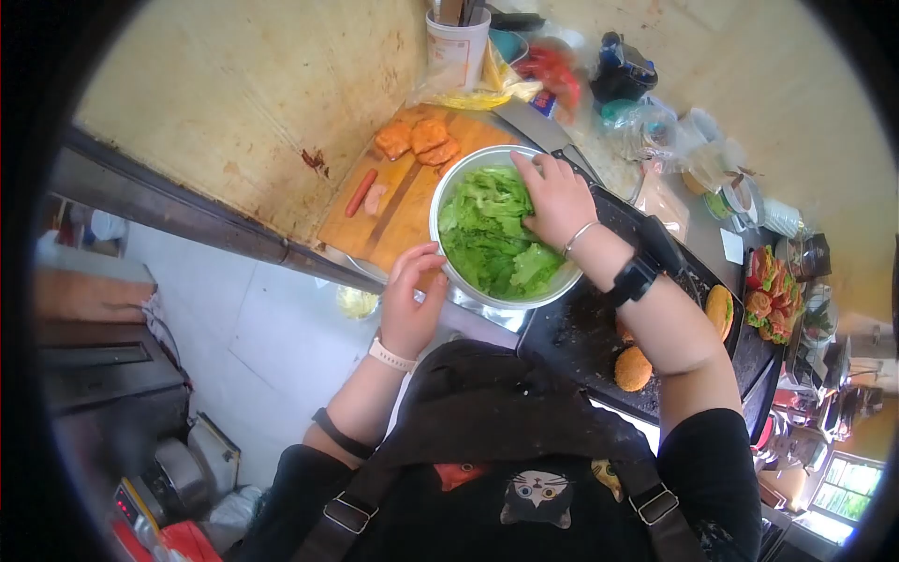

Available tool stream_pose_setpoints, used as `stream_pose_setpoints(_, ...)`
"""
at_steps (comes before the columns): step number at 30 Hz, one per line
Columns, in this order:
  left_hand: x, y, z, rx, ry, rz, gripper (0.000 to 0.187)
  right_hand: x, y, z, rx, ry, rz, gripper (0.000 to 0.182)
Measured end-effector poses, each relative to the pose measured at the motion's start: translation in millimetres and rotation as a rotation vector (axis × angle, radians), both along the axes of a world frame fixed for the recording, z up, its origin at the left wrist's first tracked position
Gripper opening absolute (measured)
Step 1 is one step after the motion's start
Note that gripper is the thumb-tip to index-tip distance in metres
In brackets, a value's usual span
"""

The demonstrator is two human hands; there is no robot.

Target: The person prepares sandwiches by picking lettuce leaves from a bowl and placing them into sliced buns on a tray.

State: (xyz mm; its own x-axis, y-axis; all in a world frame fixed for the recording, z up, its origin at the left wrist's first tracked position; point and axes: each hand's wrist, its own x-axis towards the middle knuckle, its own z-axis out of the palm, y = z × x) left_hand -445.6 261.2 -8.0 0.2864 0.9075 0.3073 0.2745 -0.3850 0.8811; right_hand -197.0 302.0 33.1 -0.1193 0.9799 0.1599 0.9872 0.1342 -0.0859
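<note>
A round white bowl [436, 208] full of green lettuce [492, 225] is in front of me, partly over a wooden board. My left hand [413, 292] holds the bowl's lower left rim, fingertips at the edge and thumb bent inward. On the upper right side, my right hand [558, 195] reaches over the rim, its thumb and fingers apart and touching the lettuce; whether any leaf is gripped cannot be seen. Orange meat patties [429, 136] and a red sausage [361, 192] lie on the wooden board [384, 234] to the left.
A black griddle [581, 342] with a round bun [633, 369] and a long bun [719, 312] extends to the right. Filled sandwiches [773, 292] stand beyond it. A white bucket [457, 51] and plastic bags are at the back. A scale [140, 510] sits lower left.
</note>
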Motion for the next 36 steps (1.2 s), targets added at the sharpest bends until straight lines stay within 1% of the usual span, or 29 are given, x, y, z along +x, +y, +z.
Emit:
stream_pose_setpoints(3, 6.2, -10.0, -1.5, 0.025, 0.006, 0.011, 0.02, -4.0, -6.6, -0.8, 0.184, -0.047, 0.082, 0.059)
stream_pose_setpoints(6, 10.2, -19.4, 0.4, 0.02, 0.011, -0.006, 0.019, 0.8, -13.1, -7.1, -0.003, 0.177, 0.231, 0.041)
stream_pose_setpoints(9, 8.0, -23.9, -1.6, 0.047, 0.024, -0.008, 0.019, 8.0, -27.5, 14.1, -0.453, 0.322, 0.368, 0.027)
stream_pose_setpoints(12, 8.7, -26.0, -6.3, 0.07, 0.027, 0.0, 0.019, 22.7, -43.2, -0.8, -0.375, 0.077, 0.401, 0.022)
stream_pose_setpoints(15, 18.1, -29.8, -4.8, 0.068, 0.033, 0.006, 0.019, 32.7, -44.0, -22.5, -0.307, -0.092, 0.311, 0.019)
stream_pose_setpoints(16, 21.5, -29.4, -3.1, 0.068, 0.038, 0.006, 0.019, 34.8, -44.4, -24.4, -0.272, -0.029, 0.283, 0.019)
stream_pose_setpoints(18, 26.3, -26.8, 3.2, 0.091, 0.142, 0.024, 0.02, 35.5, -48.3, -27.1, -0.208, 0.1, 0.223, 0.018)
stream_pose_setpoints(21, 32.0, -24.0, 3.5, 0.187, 0.276, 0.061, 0.023, 37.8, -58.6, -21.8, -0.112, 0.518, 0.067, 0.019)
stream_pose_setpoints(22, 34.1, -23.1, 4.2, 0.233, 0.313, 0.079, 0.023, 40.6, -62.4, -21.0, -0.085, 0.601, 0.02, 0.018)
stream_pose_setpoints(25, 46.5, -25.1, 17.8, 0.329, 0.356, 0.074, 0.029, 48.8, -69.4, -28.4, -0.228, 1.138, -0.125, 0.017)
stream_pose_setpoints(28, 67.7, -15.9, 24.6, 0.19, 0.128, -0.125, 0.032, 56.7, -76.3, -18.9, -0.491, 1.733, -0.139, 0.021)
stream_pose_setpoints(31, 99.4, -11.6, 32.1, -0.421, -0.408, -0.24, 0.033, 47.1, -78.2, -12.8, -0.514, 2.048, -0.045, 0.025)
stream_pose_setpoints(32, 105.0, -6.9, 34.6, -0.56, -0.512, -0.245, 0.032, 41.3, -79.0, -8.9, -0.498, 2.052, -0.054, 0.025)
stream_pose_setpoints(34, 109.8, 7.7, 36.5, -0.682, -0.409, -0.247, 0.033, 32.1, -78.6, -0.8, -0.46, 2.056, -0.074, 0.026)
stream_pose_setpoints(35, 110.7, 14.2, 34.9, -0.743, -0.357, -0.249, 0.033, 33.4, -78.1, -3.0, -0.429, 1.987, -0.076, 0.027)
stream_pose_setpoints(36, 109.1, 21.4, 31.5, -0.696, -0.289, -0.257, 0.032, 34.9, -76.3, -7.6, -0.397, 1.918, -0.079, 0.028)
